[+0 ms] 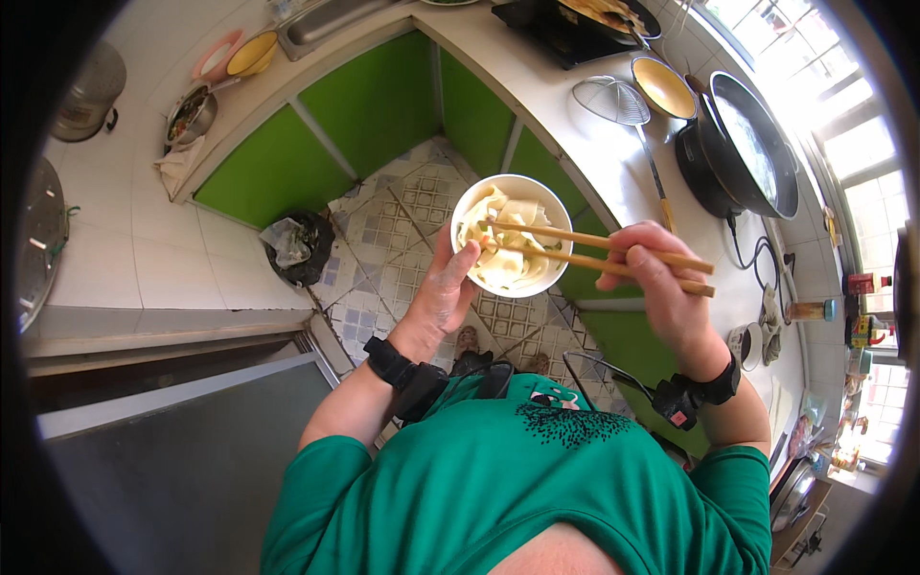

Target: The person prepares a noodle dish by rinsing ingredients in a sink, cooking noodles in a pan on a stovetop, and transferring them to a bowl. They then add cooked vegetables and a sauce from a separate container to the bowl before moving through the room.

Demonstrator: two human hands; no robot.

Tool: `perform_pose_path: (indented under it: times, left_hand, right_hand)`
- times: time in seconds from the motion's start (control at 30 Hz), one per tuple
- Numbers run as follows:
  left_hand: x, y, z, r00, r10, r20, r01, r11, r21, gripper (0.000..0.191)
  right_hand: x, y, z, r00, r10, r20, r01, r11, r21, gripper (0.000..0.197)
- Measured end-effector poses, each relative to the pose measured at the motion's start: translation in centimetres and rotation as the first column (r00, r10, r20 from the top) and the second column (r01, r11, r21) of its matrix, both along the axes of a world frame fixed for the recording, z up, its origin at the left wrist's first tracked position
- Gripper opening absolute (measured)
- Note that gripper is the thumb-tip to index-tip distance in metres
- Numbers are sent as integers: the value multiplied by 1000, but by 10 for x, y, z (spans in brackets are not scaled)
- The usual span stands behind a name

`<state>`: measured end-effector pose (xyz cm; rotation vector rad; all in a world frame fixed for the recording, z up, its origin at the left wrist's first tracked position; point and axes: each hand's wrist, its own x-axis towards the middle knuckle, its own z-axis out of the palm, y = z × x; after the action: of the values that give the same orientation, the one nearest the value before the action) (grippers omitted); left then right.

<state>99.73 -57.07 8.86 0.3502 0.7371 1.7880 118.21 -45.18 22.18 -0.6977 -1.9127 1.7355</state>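
A white bowl (512, 292) of wide flat noodles (519, 213) is held up before my chest, above the tiled floor. My left hand (447, 284) grips its left side, the thumb over the rim. In my right hand (661, 269) is a pair of wooden chopsticks (596, 251), slightly parted. Their tips reach into the bowl and touch the noodles near its left side. Small green and orange bits show among the noodles. The fingers under the bowl are hidden.
On the right counter (553, 108) are a wire skimmer (611, 100), a yellow bowl (663, 88) and a black electric pot (751, 144) of whitish liquid. A pan (611, 16) stands farther back. A metal bowl (192, 118) sits on the left counter. A black-bagged bin (298, 248) stands on the floor.
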Motion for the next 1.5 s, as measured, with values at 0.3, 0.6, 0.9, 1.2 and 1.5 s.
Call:
perform_pose_path:
  times: [0.3, 0.6, 0.9, 1.2, 1.5]
  left_hand:
    - [-24, -37, 2, 993, 115, 22, -115, 993, -6, 67]
    - [-45, -61, 2, 981, 192, -30, -193, 981, -32, 62]
    - [-62, -78, -5, 964, 260, 63, -258, 965, -40, 61]
    - [-69, -88, -10, 957, 289, 19, -288, 957, -43, 56]
    - [-63, -88, -12, 963, 262, -64, -267, 958, -103, 57]
  right_hand:
    - [-2, -1, 18, 999, -36, 5, 36, 998, 45, 16]
    - [-61, -26, -10, 983, 181, 33, -184, 961, 208, 14]
    - [-76, -25, -11, 915, 375, 148, -403, 867, 292, 14]
    - [-74, -25, 12, 969, 115, 220, -105, 993, -57, 17]
    - [-107, -34, -30, 986, 160, 49, -158, 986, -46, 18]
